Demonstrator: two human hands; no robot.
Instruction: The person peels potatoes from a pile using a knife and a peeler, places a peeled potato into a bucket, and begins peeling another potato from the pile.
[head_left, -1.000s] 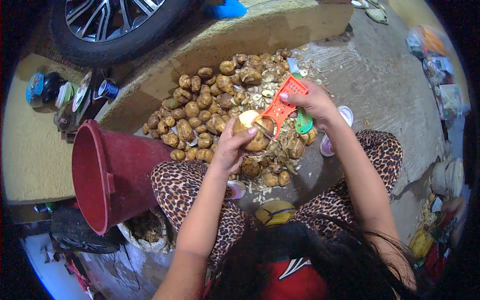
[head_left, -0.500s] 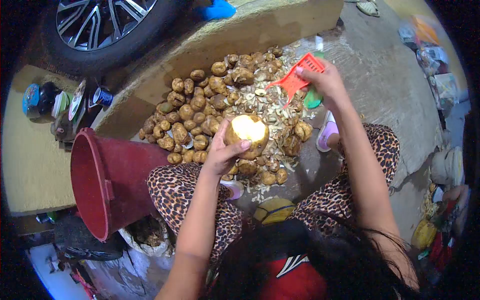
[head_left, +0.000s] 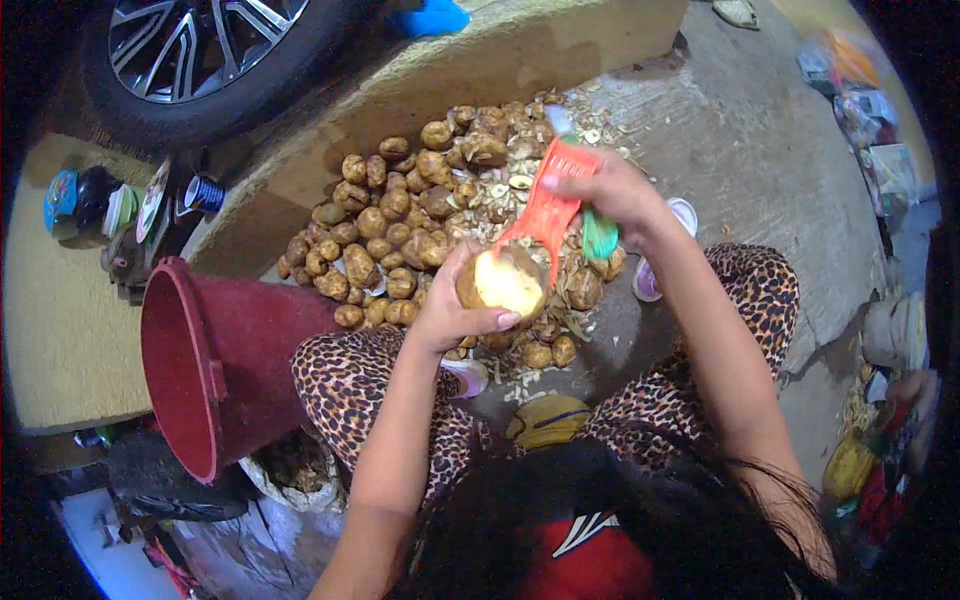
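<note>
**Peeler (head_left: 557, 195) poised over a partly bared potato (head_left: 507, 285)**

The potato is held up to the right of the bucket (head_left: 265, 340), its pale patch turned upward and brown skin around it. Long, even strokes would be best taken with the peeler kept flat, each one slightly overlapping the bared edge; the thumb of the left hand (head_left: 450, 312) is best kept out of the stroke's path. Whether the skin is touched by the peeler cannot be told through the blur.

The potato is gripped from the bucket side by the left hand, thumb laid along its near edge. The peeler's orange handle is pinched by the right hand (head_left: 615, 195), farther from the bucket, thumb on top; a green piece (head_left: 600, 238) is seen below. Both forearms are stretched forward.

Farther off, right of the bucket, brown potatoes (head_left: 397, 205) are heaped beside scattered peelings (head_left: 495, 190). Beyond the bucket, a wheel (head_left: 190, 50) is seen.
</note>
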